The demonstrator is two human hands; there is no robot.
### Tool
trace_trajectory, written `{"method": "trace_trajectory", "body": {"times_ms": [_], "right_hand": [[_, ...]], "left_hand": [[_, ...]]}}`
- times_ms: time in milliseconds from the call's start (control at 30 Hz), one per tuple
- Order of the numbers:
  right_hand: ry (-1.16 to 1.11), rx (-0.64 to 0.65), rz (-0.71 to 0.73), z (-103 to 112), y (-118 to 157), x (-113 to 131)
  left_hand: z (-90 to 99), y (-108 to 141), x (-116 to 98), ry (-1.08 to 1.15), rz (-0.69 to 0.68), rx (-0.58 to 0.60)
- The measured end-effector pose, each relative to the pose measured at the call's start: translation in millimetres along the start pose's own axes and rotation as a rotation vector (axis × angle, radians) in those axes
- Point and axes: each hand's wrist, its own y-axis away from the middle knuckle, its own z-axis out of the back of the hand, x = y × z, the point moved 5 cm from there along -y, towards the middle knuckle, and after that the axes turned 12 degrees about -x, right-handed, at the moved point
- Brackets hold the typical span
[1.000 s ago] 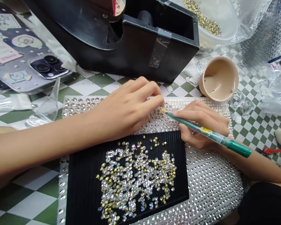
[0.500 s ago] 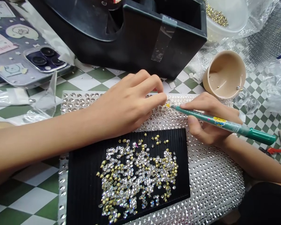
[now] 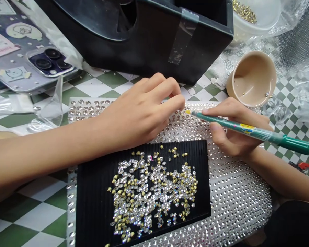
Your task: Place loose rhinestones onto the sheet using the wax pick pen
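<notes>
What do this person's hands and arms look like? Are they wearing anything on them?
The left hand and right hand are bare: no gloves or rings show. The left forearm and right forearm are bare too, with no sleeves, watch or bracelet in view.

Green wax-tipped pencil (image 3: 247, 131), loose rhinestones (image 3: 154, 192), on black ridged tray (image 3: 98, 195)

Tabletop (image 3: 38, 216) surface is green-and-white checkered, seen at lower left and right edge of frame. Black tape dispenser (image 3: 144, 44) at upper centre; phone in printed case (image 3: 12, 44) upper left; silver bubble wrap (image 3: 296, 37) upper right.
</notes>
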Motion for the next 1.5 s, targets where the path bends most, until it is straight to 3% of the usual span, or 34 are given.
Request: {"method": "trace_trajectory", "body": {"times_ms": [200, 333, 567, 800, 1100, 1233, 1333, 1433, 1500], "right_hand": [[0.064, 0.088, -0.053, -2, -1, 3], [0.115, 0.139, -0.097, -2, -3, 5], [0.088, 0.078, -0.240, 1, 6, -7], [0.009, 0.064, -0.058, 1, -5, 3], [-0.009, 0.102, -0.085, -1, -4, -3], [-0.010, 0.131, -0.103, -1, -2, -4], [0.058, 0.139, -0.132, 2, 0, -3], [0.120, 0.167, -0.209, 2, 2, -3], [0.126, 0.175, -0.188, 0, 1, -1]], "left_hand": [[-1.1, -1, 2, 0.065, 0.072, 0.044], [3.8, 0, 3, 0.031, 0.096, -0.034], [13.1, 2, 7, -0.010, 0.170, -0.127], [13.3, 0, 10, 0.014, 0.215, -0.162], [18.8, -1, 18, 0.094, 0.191, -0.143], [23.5, -6, 23, 0.220, 0.353, -0.152], [28.8, -14, 23, 0.584, 0.524, -0.168], [31.3, -21, 11, 1.026, 0.790, -0.067], [39.1, -25, 0, 1.046, 0.923, -0.097]]}}
